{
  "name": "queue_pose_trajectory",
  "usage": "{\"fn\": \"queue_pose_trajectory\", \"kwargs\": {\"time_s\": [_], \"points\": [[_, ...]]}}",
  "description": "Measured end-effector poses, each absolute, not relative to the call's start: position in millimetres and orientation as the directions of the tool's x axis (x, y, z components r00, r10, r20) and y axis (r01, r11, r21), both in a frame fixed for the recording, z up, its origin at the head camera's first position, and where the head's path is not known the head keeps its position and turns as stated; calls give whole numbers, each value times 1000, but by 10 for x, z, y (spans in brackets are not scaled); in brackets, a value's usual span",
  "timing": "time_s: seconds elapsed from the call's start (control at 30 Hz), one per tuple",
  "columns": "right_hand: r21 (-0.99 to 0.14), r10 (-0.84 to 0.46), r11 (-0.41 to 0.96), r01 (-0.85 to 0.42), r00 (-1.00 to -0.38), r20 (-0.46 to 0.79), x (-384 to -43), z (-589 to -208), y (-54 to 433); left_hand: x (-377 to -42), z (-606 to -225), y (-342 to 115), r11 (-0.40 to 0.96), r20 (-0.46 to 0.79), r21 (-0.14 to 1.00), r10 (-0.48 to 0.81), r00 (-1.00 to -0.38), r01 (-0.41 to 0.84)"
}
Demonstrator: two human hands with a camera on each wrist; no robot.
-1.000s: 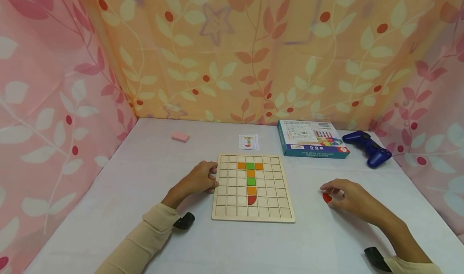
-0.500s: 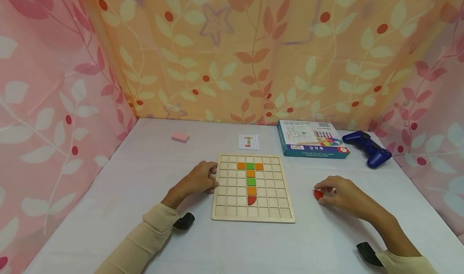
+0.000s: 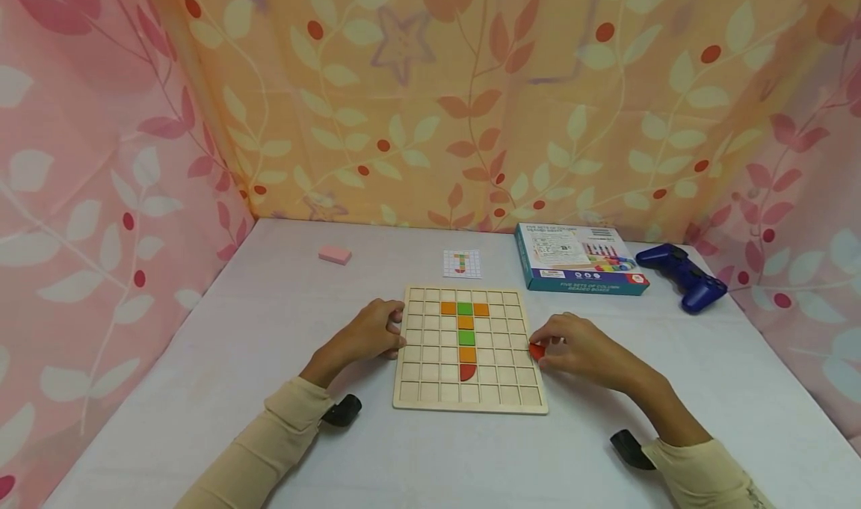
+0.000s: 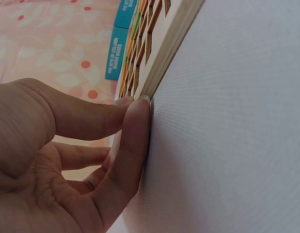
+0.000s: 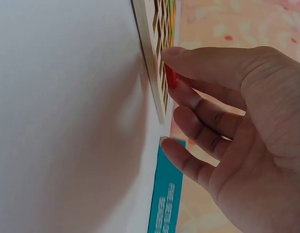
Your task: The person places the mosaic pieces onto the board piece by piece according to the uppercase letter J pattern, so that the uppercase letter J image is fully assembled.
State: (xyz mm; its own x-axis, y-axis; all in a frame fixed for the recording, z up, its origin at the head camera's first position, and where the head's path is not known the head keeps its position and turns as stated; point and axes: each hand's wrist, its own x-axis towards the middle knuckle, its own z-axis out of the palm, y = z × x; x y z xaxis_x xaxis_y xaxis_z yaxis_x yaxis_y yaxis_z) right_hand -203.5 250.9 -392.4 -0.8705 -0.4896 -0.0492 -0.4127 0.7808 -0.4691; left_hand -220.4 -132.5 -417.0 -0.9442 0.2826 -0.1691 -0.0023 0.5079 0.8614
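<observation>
A wooden grid board (image 3: 430,395) lies flat on the white table. Orange and green square tiles (image 3: 466,338) stand in its cells in a T shape, with a red rounded tile (image 3: 467,373) at the bottom of the stem. My left hand (image 3: 368,331) pinches the board's left edge between thumb and finger, seen close in the left wrist view. At the right edge, my right hand (image 3: 584,350) holds another red tile (image 5: 170,76) between thumb and index finger, just over the rim. Its full outline is partly hidden by the fingers.
Behind the board lies a small pattern card (image 3: 461,264) showing a coloured figure on a grid. A pink eraser-like block (image 3: 334,255) is at the back left. At the back right are a teal-sided box (image 3: 581,258) and a blue game controller (image 3: 681,276).
My right hand has carried the red tile leftward across the table, from well right of the board to its right edge. The left hand and the board have stayed put.
</observation>
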Motion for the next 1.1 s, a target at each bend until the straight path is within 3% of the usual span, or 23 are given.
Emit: {"fn": "queue_pose_trajectory", "kwargs": {"time_s": [0.27,0.73,1.1], "points": [[-525,-544,734,-430,-836,-76,-2088,-3927,2127,-2208,-4163,-1318,506,-167,862,287,-943,1],[-514,-685,637,-575,-728,-34,-2117,-3939,1609,-2218,-4186,-1324,502,-180,865,280,-943,-16],[-519,-718,619,-589,-692,-71,-2037,-3915,1330,-2209,-4165,-1325,511,-183,859,276,-944,-17]]}}
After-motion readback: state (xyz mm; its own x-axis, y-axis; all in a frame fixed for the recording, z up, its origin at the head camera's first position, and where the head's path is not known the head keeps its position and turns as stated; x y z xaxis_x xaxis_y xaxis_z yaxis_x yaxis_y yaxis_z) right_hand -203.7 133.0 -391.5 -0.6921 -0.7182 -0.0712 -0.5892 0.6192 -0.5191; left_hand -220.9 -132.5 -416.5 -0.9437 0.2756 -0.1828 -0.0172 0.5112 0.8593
